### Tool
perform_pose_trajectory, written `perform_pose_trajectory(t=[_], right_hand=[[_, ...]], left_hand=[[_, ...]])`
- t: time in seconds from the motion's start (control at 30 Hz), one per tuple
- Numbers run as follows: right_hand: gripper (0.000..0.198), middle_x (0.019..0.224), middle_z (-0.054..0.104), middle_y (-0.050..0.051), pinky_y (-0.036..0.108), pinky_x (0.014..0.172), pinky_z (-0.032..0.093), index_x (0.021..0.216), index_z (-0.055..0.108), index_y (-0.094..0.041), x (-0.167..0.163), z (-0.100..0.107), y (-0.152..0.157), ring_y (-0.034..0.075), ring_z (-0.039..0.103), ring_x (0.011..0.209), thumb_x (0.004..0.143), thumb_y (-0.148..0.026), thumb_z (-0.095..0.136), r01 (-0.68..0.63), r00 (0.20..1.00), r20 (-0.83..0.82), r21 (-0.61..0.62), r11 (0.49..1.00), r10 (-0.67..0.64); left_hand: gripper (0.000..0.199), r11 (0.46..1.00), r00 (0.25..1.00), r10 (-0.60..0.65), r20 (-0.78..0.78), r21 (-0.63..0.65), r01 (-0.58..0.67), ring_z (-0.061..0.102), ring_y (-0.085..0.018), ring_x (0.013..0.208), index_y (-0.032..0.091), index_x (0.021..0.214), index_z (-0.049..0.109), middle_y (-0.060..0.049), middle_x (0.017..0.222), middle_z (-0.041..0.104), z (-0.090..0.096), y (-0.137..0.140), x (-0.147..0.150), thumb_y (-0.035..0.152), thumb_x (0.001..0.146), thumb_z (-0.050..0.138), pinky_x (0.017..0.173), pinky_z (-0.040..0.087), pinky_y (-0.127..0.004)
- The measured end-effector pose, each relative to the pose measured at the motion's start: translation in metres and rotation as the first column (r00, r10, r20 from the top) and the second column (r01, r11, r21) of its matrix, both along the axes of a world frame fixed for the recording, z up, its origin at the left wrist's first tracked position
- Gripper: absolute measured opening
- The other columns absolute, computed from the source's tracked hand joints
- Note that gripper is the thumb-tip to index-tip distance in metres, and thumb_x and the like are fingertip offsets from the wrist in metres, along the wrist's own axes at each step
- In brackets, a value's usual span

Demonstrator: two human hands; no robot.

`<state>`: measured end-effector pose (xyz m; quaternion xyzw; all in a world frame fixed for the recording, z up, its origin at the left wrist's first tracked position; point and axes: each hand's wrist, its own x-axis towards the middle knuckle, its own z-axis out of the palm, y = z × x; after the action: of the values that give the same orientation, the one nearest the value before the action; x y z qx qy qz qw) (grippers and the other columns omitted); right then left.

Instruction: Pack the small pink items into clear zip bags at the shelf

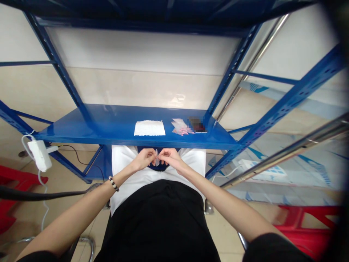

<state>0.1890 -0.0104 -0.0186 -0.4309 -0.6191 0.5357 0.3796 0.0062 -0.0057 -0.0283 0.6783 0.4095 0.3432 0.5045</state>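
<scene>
Over my lap, just in front of the shelf edge, my left hand (146, 159) and my right hand (171, 158) are close together. Both are closed in a pinch on a small clear plastic bag (157, 159), seen nearly edge-on between the fingertips. What it holds, if anything, is too small to tell. On the blue shelf (114, 129) beyond my hands lies a white sheet of paper or tissue (149, 128). To its right are several small clear bags (181, 126) with pink and red bits at their near end.
A dark phone (197, 124) lies at the shelf's right. A white power strip (40, 155) hangs at the left post. Blue uprights (231, 65) stand on both sides, with another shelf overhead. Red plastic stools (293, 222) show at both sides below.
</scene>
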Motion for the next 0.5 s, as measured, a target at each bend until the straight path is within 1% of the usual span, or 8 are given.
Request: perform_pose_trajectory(t=[0.1, 0.27, 0.4, 0.5], right_hand=[[0.008, 0.057, 0.061, 0.0, 0.022, 0.051, 0.039, 0.065, 0.064, -0.016, -0.006, -0.002, -0.001, 0.012, 0.054, 0.053, 0.07, -0.022, 0.065, 0.065, 0.998, -0.017, 0.023, 0.998, -0.064], [0.007, 0.062, 0.063, 0.001, 0.024, 0.059, 0.041, 0.062, 0.063, -0.016, -0.005, -0.007, 0.002, 0.013, 0.056, 0.061, 0.068, -0.02, 0.061, 0.128, 0.992, -0.024, 0.105, 0.986, -0.126], [0.007, 0.064, 0.062, 0.0, 0.025, 0.062, 0.042, 0.064, 0.061, -0.016, 0.006, -0.007, 0.011, 0.014, 0.056, 0.064, 0.068, -0.021, 0.06, 0.205, 0.979, -0.03, 0.155, 0.966, -0.203], [0.004, 0.062, 0.058, -0.003, 0.024, 0.06, 0.041, 0.067, 0.055, -0.018, 0.007, -0.011, 0.015, 0.013, 0.054, 0.06, 0.067, -0.019, 0.06, 0.205, 0.978, -0.003, 0.19, 0.96, -0.208]], left_hand=[[0.024, 0.999, 1.0, 0.005, -0.006, 0.035, -0.005, 0.063, -0.013, 0.056, 0.014, 0.076, 0.056, -0.004, 0.064, 0.065, -0.004, 0.002, 0.001, 0.035, 0.088, 0.057, 0.049, 0.043, -0.02], [0.018, 0.998, 0.999, 0.018, 0.039, 0.065, -0.02, 0.063, -0.013, 0.058, 0.013, 0.075, 0.057, -0.004, 0.063, 0.065, -0.009, 0.004, -0.001, 0.027, 0.086, 0.056, 0.06, 0.05, -0.024], [0.013, 0.992, 0.994, 0.112, 0.007, 0.063, -0.112, 0.062, -0.013, 0.055, 0.014, 0.074, 0.057, -0.003, 0.06, 0.065, -0.003, 0.007, -0.007, 0.022, 0.084, 0.055, 0.056, 0.048, -0.022], [0.011, 0.989, 0.994, 0.103, -0.025, 0.11, -0.1, 0.061, -0.012, 0.055, 0.014, 0.073, 0.058, -0.002, 0.06, 0.064, 0.0, 0.007, -0.006, 0.02, 0.082, 0.054, 0.055, 0.046, -0.021]])
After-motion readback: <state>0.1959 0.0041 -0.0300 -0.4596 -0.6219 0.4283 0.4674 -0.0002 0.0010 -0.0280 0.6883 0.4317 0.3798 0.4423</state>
